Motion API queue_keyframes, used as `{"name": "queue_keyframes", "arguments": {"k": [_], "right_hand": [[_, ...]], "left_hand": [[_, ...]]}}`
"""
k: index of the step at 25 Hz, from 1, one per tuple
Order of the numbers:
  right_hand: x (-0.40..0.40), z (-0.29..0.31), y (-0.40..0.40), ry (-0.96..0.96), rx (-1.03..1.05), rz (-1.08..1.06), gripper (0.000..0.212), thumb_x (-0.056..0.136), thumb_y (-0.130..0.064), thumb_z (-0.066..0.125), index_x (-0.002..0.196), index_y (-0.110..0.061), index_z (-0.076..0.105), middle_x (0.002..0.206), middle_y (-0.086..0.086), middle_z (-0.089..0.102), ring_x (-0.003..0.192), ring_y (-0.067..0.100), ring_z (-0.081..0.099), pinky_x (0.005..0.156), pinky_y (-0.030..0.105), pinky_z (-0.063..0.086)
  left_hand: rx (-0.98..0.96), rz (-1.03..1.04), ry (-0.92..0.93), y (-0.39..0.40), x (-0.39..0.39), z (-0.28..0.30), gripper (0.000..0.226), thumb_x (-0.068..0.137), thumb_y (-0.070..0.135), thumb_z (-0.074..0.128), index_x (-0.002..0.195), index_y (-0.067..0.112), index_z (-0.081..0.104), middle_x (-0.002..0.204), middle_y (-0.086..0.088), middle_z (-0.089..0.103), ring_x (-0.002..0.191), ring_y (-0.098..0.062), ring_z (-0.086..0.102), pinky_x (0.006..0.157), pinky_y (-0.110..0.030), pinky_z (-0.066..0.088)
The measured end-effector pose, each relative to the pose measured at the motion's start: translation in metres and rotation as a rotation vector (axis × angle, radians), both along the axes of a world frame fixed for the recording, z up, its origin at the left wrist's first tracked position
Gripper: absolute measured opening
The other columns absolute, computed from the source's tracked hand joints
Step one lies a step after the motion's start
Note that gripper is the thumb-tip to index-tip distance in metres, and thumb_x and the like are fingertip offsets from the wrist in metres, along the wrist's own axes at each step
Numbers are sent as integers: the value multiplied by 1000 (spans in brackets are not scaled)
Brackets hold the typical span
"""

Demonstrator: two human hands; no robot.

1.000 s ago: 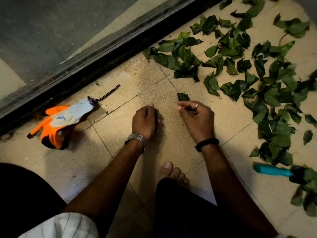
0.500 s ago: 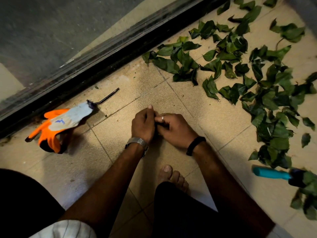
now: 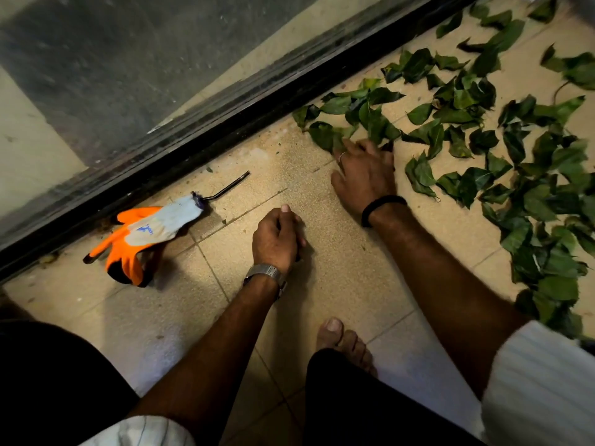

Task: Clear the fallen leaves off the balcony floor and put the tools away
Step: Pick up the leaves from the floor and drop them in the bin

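Green leaves [image 3: 483, 149] lie scattered over the tiled floor [image 3: 338, 278] to our right. Our right hand [image 3: 365, 175] spreads flat onto their near edge; our left hand [image 3: 277, 239] curls around gathered leaves. Orange gloves [image 3: 141, 233] lie by the door track [image 3: 225, 123].

Obs., head view. Long black metal door track [image 3: 225, 123] runs diagonally from lower left to upper right. Above it, dusty glass door pane [image 3: 128, 59]; through it a grey patch on a pale surface, possibly a mat, too smeared to tell.

On my left wrist: silver metal link wristwatch [image 3: 265, 273]. On my right wrist: thin black band [image 3: 381, 206]. Slim silver ring [image 3: 342, 157] on one right finger.

White ribbed sleeve [image 3: 531, 381] at right edge; a second white sleeve cuff [image 3: 138, 432] at bottom edge. Black trousers [image 3: 48, 381] fill lower left and lower centre. My bare foot [image 3: 344, 346] shows between the forearms, toes pointing toward the track.
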State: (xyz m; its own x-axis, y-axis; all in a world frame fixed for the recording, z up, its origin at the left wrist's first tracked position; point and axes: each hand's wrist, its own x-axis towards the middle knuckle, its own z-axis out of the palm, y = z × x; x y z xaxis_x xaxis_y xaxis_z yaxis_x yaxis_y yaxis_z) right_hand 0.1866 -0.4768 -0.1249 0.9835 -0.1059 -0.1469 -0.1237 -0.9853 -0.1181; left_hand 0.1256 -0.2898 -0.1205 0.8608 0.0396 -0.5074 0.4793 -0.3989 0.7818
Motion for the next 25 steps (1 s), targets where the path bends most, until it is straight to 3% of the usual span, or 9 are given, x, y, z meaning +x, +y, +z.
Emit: {"name": "queue_keyframes", "arguments": {"k": [5,8,11,14,17,19,21,23,25], "right_hand": [[-65,-13,19,-240,153,-21,23,88,-19,66,109,-25,74,102,-3,72,100,24,56,83,36,36],[-80,4,39,-139,503,-114,31,89,-18,67,119,-25,70,102,2,71,95,18,63,81,29,52],[-85,22,54,76,937,-5,29,91,-16,67,120,-21,71,104,-4,76,95,5,70,86,25,58],[-63,26,42,172,1220,-149,23,91,-12,66,112,-16,74,101,-2,77,96,8,72,90,35,59],[-15,16,18,-94,795,-144,27,91,-18,62,116,-20,73,126,0,67,119,12,60,105,38,49],[14,8,9,-38,424,-34,36,91,-21,59,127,-21,67,151,7,46,138,24,40,116,40,34],[28,0,9,24,198,61,38,94,-20,55,131,-17,64,153,8,42,138,30,40,114,43,34],[19,1,19,-64,183,103,31,95,-14,53,123,-10,67,135,8,58,120,28,54,103,39,44],[-7,8,35,-118,423,63,25,96,-12,56,116,-10,71,118,4,67,105,19,62,93,28,51]], "left_hand": [[39,17,-17,3,-2,-9,43,101,59,34,105,29,64,70,-2,70,63,-24,66,68,-44,60],[39,-35,-37,-4,-4,-4,46,103,59,30,105,28,64,77,-2,69,73,-25,67,71,-40,57],[60,-14,-40,-4,-2,-1,60,105,57,28,81,18,67,71,-1,68,69,-22,64,65,-32,48],[89,41,-40,6,1,-3,60,103,57,37,67,17,65,64,-8,68,60,-25,65,61,-36,51],[70,65,-34,10,4,-2,50,103,47,48,66,18,65,63,-5,68,53,-14,58,57,-29,47],[28,52,-21,9,5,-1,45,102,45,51,71,18,69,67,-1,72,52,-11,59,55,-27,49],[-31,79,0,8,6,-1,38,103,42,51,80,19,69,72,0,75,51,-10,62,51,-24,50],[-92,130,11,7,8,0,27,105,36,49,91,20,66,73,0,75,51,-10,64,49,-23,50],[-128,174,-10,4,9,-1,22,106,32,47,102,21,65,76,0,74,58,-12,68,52,-25,52]]}}
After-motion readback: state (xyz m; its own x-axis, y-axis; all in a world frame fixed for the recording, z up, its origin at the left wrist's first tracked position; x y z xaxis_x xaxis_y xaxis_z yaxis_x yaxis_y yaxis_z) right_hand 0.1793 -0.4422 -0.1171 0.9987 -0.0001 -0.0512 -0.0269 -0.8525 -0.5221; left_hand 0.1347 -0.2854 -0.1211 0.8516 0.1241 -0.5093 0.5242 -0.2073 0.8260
